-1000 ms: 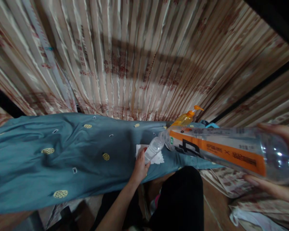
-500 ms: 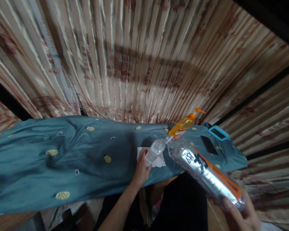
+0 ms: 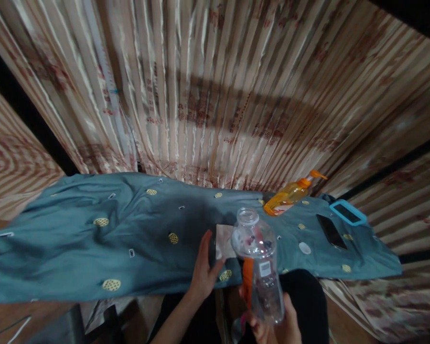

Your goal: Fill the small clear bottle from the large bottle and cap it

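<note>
My right hand grips the base of a large clear plastic bottle with an orange label. The bottle stands upright with no cap, just in front of the table's near edge. My left hand rests on the teal cloth with its fingers spread and holds nothing. Its thumb is beside a white tissue. The large bottle hides part of the tissue. I cannot see the small clear bottle in this view.
An orange pump bottle leans at the back right of the cloth. A white cap, a black phone and a blue-framed phone lie to the right. Striped curtains hang behind the table.
The right hand swung the large bottle from a tilted pouring angle down to upright in front of me. The left hand let go of the small bottle, which is out of sight.
</note>
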The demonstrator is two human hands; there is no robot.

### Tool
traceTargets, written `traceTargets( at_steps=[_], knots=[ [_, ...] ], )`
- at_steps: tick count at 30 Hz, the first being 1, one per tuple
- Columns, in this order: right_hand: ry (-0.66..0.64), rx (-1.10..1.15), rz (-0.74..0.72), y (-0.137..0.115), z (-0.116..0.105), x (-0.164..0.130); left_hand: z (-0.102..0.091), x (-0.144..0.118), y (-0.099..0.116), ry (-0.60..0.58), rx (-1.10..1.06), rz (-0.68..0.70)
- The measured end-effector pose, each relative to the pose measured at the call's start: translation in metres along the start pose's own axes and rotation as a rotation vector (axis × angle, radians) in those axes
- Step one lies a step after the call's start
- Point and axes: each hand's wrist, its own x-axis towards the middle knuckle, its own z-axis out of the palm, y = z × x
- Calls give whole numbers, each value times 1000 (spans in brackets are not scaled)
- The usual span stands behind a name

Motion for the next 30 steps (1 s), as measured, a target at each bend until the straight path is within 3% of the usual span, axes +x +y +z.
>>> traceTargets(
  at_steps=[4, 7, 12, 15, 18, 21, 26, 30],
  knots=[
    [-95, -8, 77, 23, 36, 37, -37, -28, 8, 83, -138, -116],
    [-144, -49, 117, 43, 63, 64, -48, -30, 22, 132, -170, -137],
    [-297, -173, 118, 63, 101, 110, -56, 6, 46, 233, -68, -245],
    [-349, -302, 65, 65, 112, 137, -67, 35, 51, 293, -21, -239],
    [-299, -367, -9, 67, 108, 150, -77, 63, 48, 330, 103, -161],
    [-228, -408, -94, 74, 91, 143, -81, 85, 36, 360, 185, -98],
    [-145, -588, -179, 69, 53, 103, -80, 97, 6, 340, 231, -72],
    [-57, -679, -174, 53, 21, 66, -81, 95, -4, 324, 238, 8]
  ],
)
